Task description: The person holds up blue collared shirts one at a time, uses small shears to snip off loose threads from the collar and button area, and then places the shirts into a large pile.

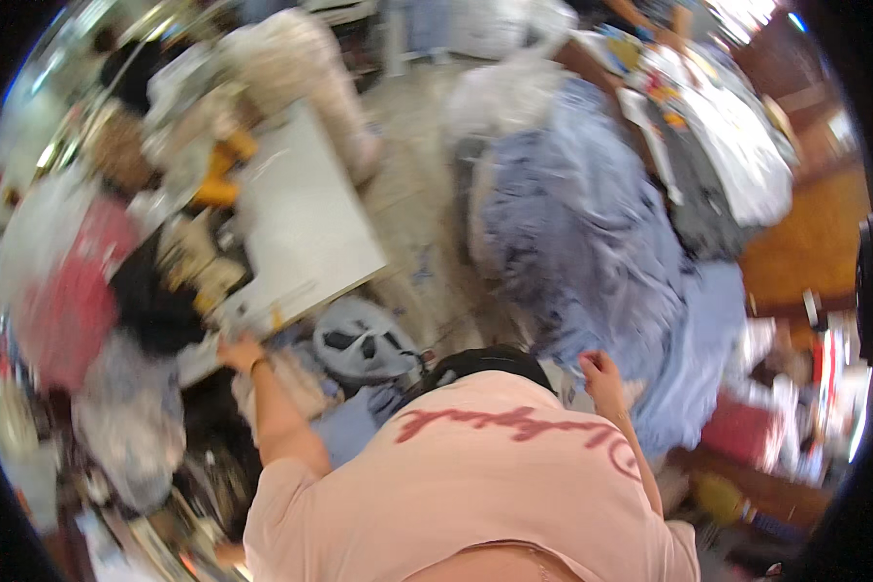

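Observation:
My left hand (240,352) is at the near edge of the white table (310,209), beside a tan sewing machine (202,260). Blur smears its fingers, so whether it holds anything is unclear. On the other side, my right hand (601,376) is closed, its fingers curled in. Whatever it may hold is hidden. It is next to a large heap of light blue cloth (577,223), which partly lies under clear plastic. A pale round disc with dark slots (364,339) stands between my left arm and my lap.
Dark cloth (153,301) lies left of the machine. Beyond it are plastic-wrapped bundles, one of them pink (73,281). Another table at the far right carries white and grey cloth (737,145); a person's arms (650,24) reach in behind it. A floor strip (412,194) runs between.

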`<state>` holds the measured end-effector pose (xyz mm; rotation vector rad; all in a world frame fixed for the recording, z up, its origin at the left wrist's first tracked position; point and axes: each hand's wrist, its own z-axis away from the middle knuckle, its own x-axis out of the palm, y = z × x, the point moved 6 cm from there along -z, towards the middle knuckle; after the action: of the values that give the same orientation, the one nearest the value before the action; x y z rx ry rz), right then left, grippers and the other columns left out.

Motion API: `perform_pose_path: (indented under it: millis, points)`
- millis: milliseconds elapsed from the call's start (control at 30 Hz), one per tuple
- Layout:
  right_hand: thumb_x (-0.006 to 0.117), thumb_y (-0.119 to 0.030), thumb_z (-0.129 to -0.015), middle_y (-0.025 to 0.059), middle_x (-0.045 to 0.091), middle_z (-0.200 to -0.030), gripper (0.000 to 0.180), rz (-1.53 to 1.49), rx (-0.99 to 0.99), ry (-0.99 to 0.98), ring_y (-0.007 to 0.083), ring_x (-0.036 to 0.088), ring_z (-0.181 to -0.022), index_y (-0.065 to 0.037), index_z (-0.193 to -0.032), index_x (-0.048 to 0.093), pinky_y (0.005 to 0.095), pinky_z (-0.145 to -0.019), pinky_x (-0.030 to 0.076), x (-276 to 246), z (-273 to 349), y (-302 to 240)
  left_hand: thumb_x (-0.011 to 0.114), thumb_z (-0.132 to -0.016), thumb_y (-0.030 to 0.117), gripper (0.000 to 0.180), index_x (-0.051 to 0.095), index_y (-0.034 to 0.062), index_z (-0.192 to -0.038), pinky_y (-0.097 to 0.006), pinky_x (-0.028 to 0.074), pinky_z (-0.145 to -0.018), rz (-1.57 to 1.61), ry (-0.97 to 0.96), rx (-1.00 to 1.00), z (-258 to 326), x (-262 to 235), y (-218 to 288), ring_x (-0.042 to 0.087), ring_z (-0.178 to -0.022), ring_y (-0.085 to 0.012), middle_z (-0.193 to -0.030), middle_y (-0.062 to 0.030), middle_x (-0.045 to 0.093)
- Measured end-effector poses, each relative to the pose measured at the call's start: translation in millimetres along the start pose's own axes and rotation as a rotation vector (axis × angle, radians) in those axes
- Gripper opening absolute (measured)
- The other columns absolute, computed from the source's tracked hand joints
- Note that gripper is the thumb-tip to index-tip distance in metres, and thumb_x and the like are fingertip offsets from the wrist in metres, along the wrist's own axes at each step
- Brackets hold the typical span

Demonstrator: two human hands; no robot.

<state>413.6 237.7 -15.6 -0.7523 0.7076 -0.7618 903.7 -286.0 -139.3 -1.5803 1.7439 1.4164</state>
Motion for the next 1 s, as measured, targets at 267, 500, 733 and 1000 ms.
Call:
perform_pose_path:
  millis: [267,500,733,1000]
  points:
    - [0.054,-0.016,-0.083,-0.0022,0.045,-0.064,0.014,-0.010,-0.191,0.296,0.0051,0.037,-0.052,-0.004,-0.091,0.055,0.0213,-0.045,0.032,-87.2,-32.6,64.6,0.059,-0.075,0.006,0.031,0.053,0.0065,-0.105,-0.031,0.041,-0.066,0.650,-0.340,0.182,133.0,-10.9,257.8,0.050,-0.074,-0.0212,-0.101,-0.0121,0.047]
    - [0.051,-0.012,-0.082,0.0016,0.049,-0.068,0.020,-0.367,-0.099,0.630,0.0105,0.045,-0.059,-0.004,-0.100,0.054,0.0237,-0.054,0.038,-174.1,-109.9,106.0,0.055,-0.081,0.010,0.016,0.061,-0.0002,-0.091,-0.025,0.044,-0.059,1.009,-1.245,0.751,328.3,-68.1,534.6,0.056,-0.069,-0.0128,-0.081,-0.0050,0.061]
    - [0.063,-0.019,-0.072,0.0072,0.048,-0.068,0.040,-0.542,0.178,0.744,0.0129,0.037,-0.036,-0.002,-0.104,0.044,0.0273,-0.031,0.029,-203.8,-158.2,111.2,0.064,-0.074,0.028,0.037,0.059,-0.0005,-0.097,-0.035,0.046,-0.074,0.774,-0.101,0.994,388.6,-46.1,659.4,0.060,-0.081,-0.0263,-0.088,-0.0136,0.062]
    - [0.063,-0.013,-0.074,0.0006,0.042,-0.053,0.014,-0.749,-0.118,0.888,0.0091,0.035,-0.037,-0.004,-0.079,0.053,0.0263,-0.034,0.029,-254.6,-117.1,91.0,0.063,-0.078,0.015,0.016,0.059,0.0015,-0.086,-0.020,0.041,-0.060,1.054,-1.505,0.645,356.2,-9.0,729.3,0.051,-0.068,-0.0075,-0.074,0.0008,0.059]
